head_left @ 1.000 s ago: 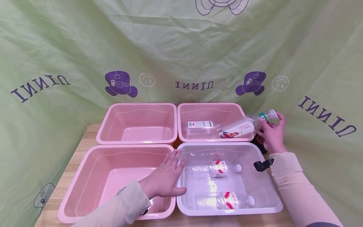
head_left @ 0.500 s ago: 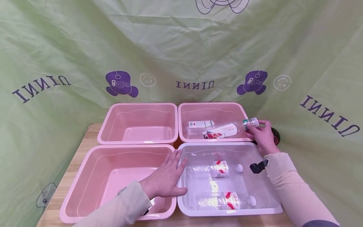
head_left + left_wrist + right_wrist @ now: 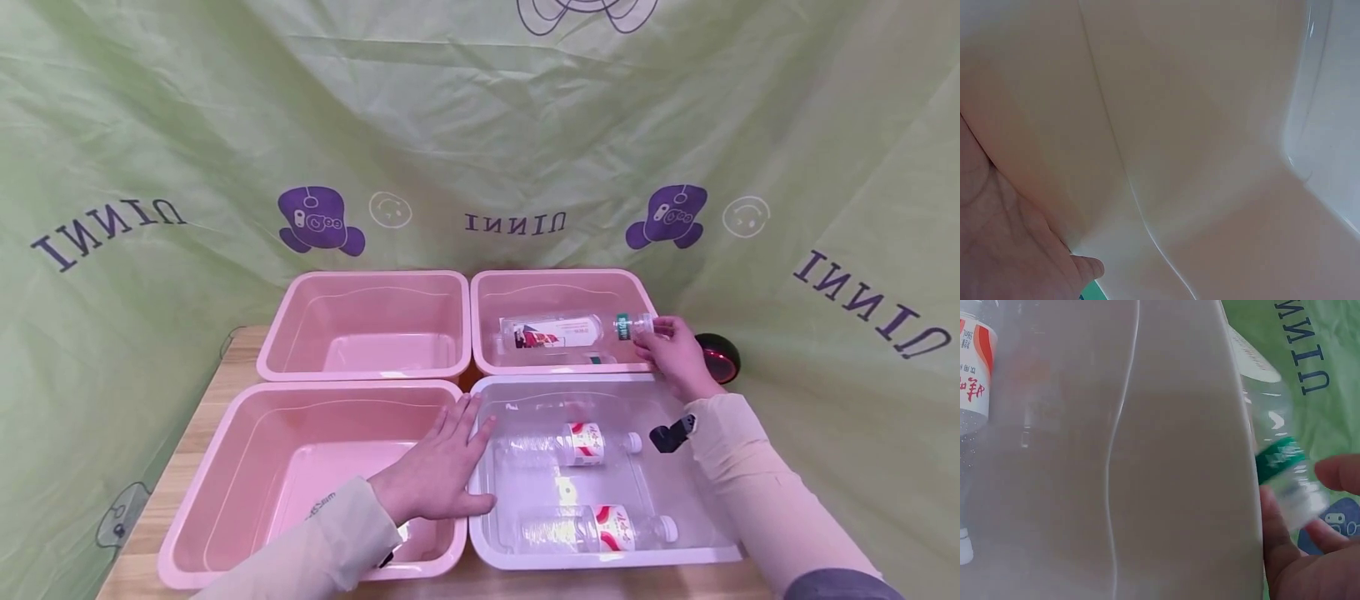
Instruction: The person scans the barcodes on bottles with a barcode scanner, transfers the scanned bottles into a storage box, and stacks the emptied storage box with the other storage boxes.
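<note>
Right hand (image 3: pixel 675 354) pinched clear bottle (image 3: pixel 558 330) by its neck over far right pink bin (image 3: pixel 558 285); left hand (image 3: pixel 438 471), fingers spread, rested on bin rims.

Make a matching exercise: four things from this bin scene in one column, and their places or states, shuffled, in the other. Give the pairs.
Things:
1. left hand
2. right hand
3. clear bin
4. back left pink bin

Places or states:
A. holds two bottles with red and white labels
B. pinches the neck of a green-banded bottle
C. has nothing in it
D. rests flat where the two front bins meet

Pairs: 1-D, 2-B, 3-A, 4-C
</note>
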Available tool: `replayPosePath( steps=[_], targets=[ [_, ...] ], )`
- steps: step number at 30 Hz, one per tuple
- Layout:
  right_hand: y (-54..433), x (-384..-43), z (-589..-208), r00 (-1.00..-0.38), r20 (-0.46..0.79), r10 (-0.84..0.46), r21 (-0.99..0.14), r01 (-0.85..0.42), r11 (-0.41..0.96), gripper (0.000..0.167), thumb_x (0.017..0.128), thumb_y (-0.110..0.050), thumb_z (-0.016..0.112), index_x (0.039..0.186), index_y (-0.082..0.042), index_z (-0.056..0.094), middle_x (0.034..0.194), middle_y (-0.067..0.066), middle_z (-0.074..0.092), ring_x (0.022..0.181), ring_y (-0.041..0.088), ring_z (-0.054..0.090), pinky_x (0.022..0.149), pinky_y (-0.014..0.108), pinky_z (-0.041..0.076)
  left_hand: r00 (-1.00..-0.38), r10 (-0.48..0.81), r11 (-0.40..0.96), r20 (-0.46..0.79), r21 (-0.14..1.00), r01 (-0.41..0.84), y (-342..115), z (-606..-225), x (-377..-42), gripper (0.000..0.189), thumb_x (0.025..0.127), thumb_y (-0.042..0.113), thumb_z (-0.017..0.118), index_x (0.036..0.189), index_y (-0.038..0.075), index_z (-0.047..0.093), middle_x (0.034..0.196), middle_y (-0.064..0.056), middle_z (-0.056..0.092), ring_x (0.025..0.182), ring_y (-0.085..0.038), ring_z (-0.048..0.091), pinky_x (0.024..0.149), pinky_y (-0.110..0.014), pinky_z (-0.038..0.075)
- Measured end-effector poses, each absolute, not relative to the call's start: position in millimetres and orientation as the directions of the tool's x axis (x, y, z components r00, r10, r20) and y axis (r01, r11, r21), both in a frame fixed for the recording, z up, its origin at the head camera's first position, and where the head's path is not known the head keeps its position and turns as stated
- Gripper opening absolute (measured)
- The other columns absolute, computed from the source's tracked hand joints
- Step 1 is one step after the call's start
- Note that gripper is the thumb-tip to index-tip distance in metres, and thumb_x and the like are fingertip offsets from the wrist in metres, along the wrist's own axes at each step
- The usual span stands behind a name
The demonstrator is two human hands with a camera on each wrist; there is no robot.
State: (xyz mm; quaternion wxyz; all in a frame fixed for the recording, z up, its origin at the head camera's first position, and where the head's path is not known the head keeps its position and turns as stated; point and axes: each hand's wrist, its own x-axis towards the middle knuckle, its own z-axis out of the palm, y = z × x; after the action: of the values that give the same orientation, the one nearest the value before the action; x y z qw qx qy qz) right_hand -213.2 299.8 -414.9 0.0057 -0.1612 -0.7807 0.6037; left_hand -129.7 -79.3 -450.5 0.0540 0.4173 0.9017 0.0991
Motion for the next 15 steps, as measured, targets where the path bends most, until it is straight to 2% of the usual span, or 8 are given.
replayPosePath(
  steps=[3,5,8,11,13,15],
  targets=[
    [300,-212,-413,-0.957,-0.202,0.210,-0.924,0.257,0.284,0.063,0.105,-0.011,0.053,0.156,0.008,0.022,0.157,0.030,0.031,0.108,0.022,0.066,0.076,0.019,0.056,-0.645,0.764,0.631,-0.012,0.223,0.743,-79,-451,-130,0.098,0.089,0.056,0.066,0.156,-0.007,0.035,0.163,-0.036,0.016,0.151,-0.051,0.016,0.121,-0.061,0.019],
    [300,-211,-411,-0.962,-0.198,0.188,-0.919,0.249,0.307,0.064,0.105,-0.009,0.051,0.158,0.008,0.020,0.161,0.030,0.026,0.123,0.037,0.059,0.081,0.020,0.056,-0.644,0.765,0.630,-0.010,0.223,0.744,-79,-451,-129,0.098,0.089,0.056,0.067,0.156,-0.007,0.035,0.163,-0.036,0.016,0.151,-0.052,0.016,0.121,-0.061,0.020],
    [299,-207,-410,-0.969,-0.181,0.166,-0.921,0.227,0.318,0.064,0.104,-0.007,0.051,0.158,0.009,0.019,0.161,0.031,0.025,0.131,0.047,0.051,0.084,0.020,0.055,-0.645,0.764,0.631,-0.013,0.224,0.743,-79,-451,-129,0.097,0.089,0.056,0.067,0.156,-0.007,0.035,0.163,-0.036,0.016,0.151,-0.051,0.016,0.121,-0.060,0.020],
    [299,-202,-408,-0.976,-0.161,0.145,-0.921,0.202,0.333,0.063,0.104,-0.008,0.052,0.156,0.010,0.020,0.159,0.033,0.028,0.118,0.037,0.061,0.085,0.018,0.054,-0.649,0.760,0.635,-0.019,0.228,0.738,-79,-450,-129,0.098,0.089,0.056,0.067,0.156,-0.007,0.035,0.163,-0.036,0.015,0.152,-0.050,0.014,0.121,-0.060,0.019],
    [299,-198,-407,-0.981,-0.148,0.124,-0.922,0.183,0.342,0.063,0.105,-0.009,0.052,0.156,0.010,0.020,0.158,0.033,0.029,0.106,0.022,0.065,0.085,0.017,0.054,-0.653,0.757,0.639,-0.024,0.234,0.732,-78,-450,-129,0.098,0.089,0.056,0.067,0.156,-0.006,0.035,0.164,-0.035,0.015,0.152,-0.050,0.014,0.122,-0.059,0.018],
    [300,-194,-405,-0.986,-0.133,0.099,-0.928,0.159,0.338,0.064,0.105,-0.009,0.053,0.156,0.011,0.020,0.157,0.034,0.029,0.096,0.007,0.063,0.085,0.016,0.053,-0.655,0.755,0.642,-0.030,0.240,0.728,-78,-449,-129,0.098,0.089,0.056,0.067,0.157,-0.006,0.034,0.164,-0.035,0.014,0.153,-0.049,0.013,0.122,-0.059,0.017]
  ],
)
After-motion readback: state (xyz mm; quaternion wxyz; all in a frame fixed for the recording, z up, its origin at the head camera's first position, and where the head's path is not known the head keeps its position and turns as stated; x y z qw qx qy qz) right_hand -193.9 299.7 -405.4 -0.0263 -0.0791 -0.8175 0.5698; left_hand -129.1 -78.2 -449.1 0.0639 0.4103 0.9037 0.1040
